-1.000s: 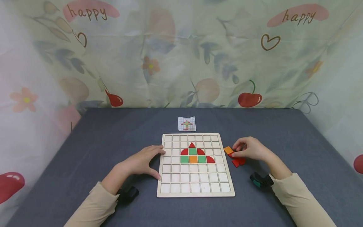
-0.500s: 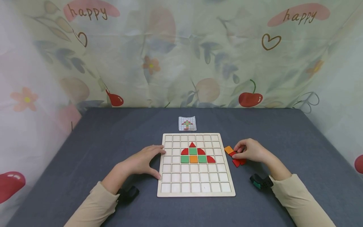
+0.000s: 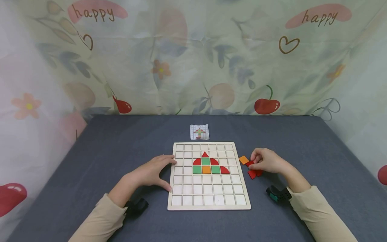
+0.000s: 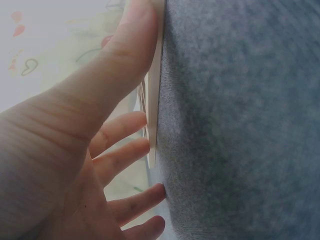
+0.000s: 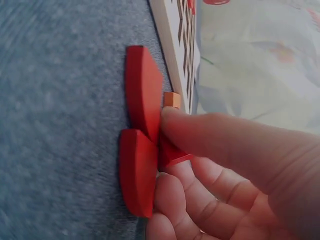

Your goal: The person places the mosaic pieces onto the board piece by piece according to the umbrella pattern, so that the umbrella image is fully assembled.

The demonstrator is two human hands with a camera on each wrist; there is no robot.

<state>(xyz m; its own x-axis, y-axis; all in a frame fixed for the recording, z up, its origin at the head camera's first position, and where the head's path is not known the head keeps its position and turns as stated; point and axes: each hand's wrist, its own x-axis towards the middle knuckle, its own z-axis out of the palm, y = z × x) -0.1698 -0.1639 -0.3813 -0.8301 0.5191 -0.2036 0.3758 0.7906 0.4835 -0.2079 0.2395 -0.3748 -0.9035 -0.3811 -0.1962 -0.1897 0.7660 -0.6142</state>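
The left hand point(image 3: 148, 172) rests at the left edge of a pale wooden grid board point(image 3: 208, 207), fingers spread, fingertips and thumb right at the rim. In the left wrist view its thumb point(image 4: 115, 65) lies along the board's side. To the right of the board, the right hand point(image 3: 267, 161) pinches a small red tile point(image 5: 172, 154) between thumb and fingers, low over the cloth; the fingers partly hide the tile. Two red curved-edge tiles point(image 5: 145, 95) lie beside the fingertips. An orange square tile point(image 3: 243, 160) lies between this hand and the board.
On the board, red, green and orange tiles point(image 3: 206, 169) form a pointed, stepped shape. Behind it lies a small printed pattern card point(image 3: 199, 132). A dark cloth point(image 3: 136, 134) covers the table, with a printed curtain point(image 3: 193, 67) at the back.
The right hand has shifted slightly to the right with the red tile, and a gap now shows between it and the orange tile. The left hand and board have stayed put.
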